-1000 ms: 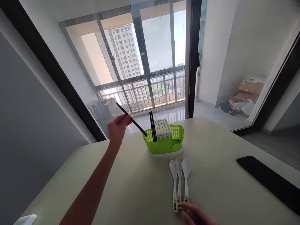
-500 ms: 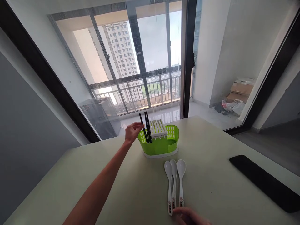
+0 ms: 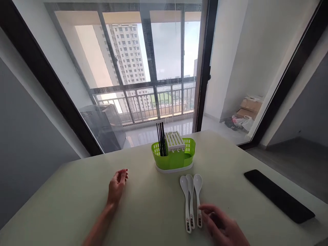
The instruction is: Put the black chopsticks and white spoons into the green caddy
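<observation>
My left hand [image 3: 118, 185] rests over the table at left with its fingers curled in and nothing held. My right hand [image 3: 221, 223] is at the handle of the rightmost white spoon [image 3: 198, 184], its thumb and index finger apart; I cannot tell whether they touch it. Two more white spoons, a left one [image 3: 184, 186] and a middle one [image 3: 190, 186], lie beside it, bowls pointing away from me. Behind them stands a green utensil caddy [image 3: 175, 161] with a white slotted rack [image 3: 175, 140]. Several black chopsticks [image 3: 162, 141] stand in its left compartment.
The pale table [image 3: 143, 212] runs up to the glass door. A long black flat object [image 3: 278, 195] lies on its right side. Beyond the glass are a cardboard box [image 3: 250, 105] and plastic bags [image 3: 243, 122] on the floor.
My left hand has let go of the chopsticks and drawn back to the lower left. The chopsticks now stand closer together in the caddy. My right hand has moved up along the spoon handles.
</observation>
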Available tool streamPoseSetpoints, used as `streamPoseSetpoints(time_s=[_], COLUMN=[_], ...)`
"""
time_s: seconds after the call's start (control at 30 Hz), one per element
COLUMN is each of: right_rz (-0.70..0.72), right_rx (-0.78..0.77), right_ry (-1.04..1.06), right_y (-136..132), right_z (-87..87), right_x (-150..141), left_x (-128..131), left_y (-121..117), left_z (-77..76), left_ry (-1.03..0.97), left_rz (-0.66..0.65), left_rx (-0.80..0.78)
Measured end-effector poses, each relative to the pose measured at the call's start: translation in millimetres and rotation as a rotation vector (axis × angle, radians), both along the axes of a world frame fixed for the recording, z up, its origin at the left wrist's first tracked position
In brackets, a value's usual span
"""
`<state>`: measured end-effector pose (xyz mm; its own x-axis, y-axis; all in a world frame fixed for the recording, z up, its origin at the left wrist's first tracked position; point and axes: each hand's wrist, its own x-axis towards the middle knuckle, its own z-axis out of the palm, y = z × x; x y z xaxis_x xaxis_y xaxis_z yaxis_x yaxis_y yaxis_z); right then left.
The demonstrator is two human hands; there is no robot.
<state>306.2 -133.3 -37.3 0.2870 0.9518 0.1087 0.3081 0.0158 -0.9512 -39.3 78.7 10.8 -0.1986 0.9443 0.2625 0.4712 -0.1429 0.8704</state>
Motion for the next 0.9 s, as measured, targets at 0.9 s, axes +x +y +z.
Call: streamPoseSetpoints(time_s=[0.9], right_rz=[0.431], right_rx=[-0.154], right_ry=[-0.524], right_y=[109], right_z=[155.4], right_x=[97], left_x=[-28], left_y=[-52], left_z=[-3.0], left_ry=[0.06], left_rz=[-0.171], left_rx=[-0.064])
